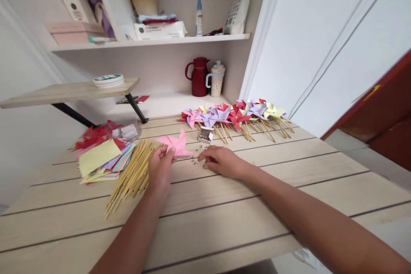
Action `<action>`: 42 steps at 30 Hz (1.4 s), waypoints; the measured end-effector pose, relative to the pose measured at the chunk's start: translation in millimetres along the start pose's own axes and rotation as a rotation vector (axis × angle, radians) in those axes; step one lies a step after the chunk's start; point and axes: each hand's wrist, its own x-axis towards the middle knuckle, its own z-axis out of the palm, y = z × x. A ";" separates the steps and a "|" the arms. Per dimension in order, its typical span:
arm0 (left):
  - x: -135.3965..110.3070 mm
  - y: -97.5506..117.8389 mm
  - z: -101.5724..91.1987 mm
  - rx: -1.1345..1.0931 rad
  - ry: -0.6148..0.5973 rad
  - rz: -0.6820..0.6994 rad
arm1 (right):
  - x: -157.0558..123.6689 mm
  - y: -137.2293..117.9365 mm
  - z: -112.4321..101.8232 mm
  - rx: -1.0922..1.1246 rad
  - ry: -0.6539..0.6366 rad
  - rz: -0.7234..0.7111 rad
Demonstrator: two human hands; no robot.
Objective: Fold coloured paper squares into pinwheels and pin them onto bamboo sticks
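Plank table (244, 222) along the bottom, my left hand (160, 167) at centre pinching a pink pinwheel (178, 143), my right hand (221, 161) beside it at loose pins (194, 160), its grip I cannot tell, sticks (131, 175) left, finished pinwheels (234, 113) above.

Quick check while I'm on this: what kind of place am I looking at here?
Likely a home desk nook used for crafts: a red jug and a mug stand in the alcove under a shelf of household bits, and finished paper pinwheels line the wooden table.
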 end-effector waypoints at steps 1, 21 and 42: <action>0.1 -0.3 0.1 0.005 0.001 0.006 | 0.6 1.1 -0.4 0.020 0.000 0.002; -0.6 -5.0 0.7 0.047 -0.067 0.109 | 4.5 31.7 -12.0 0.664 0.222 0.256; -0.4 -4.5 0.5 0.086 -0.046 0.128 | 8.1 28.2 -0.3 0.068 0.410 0.319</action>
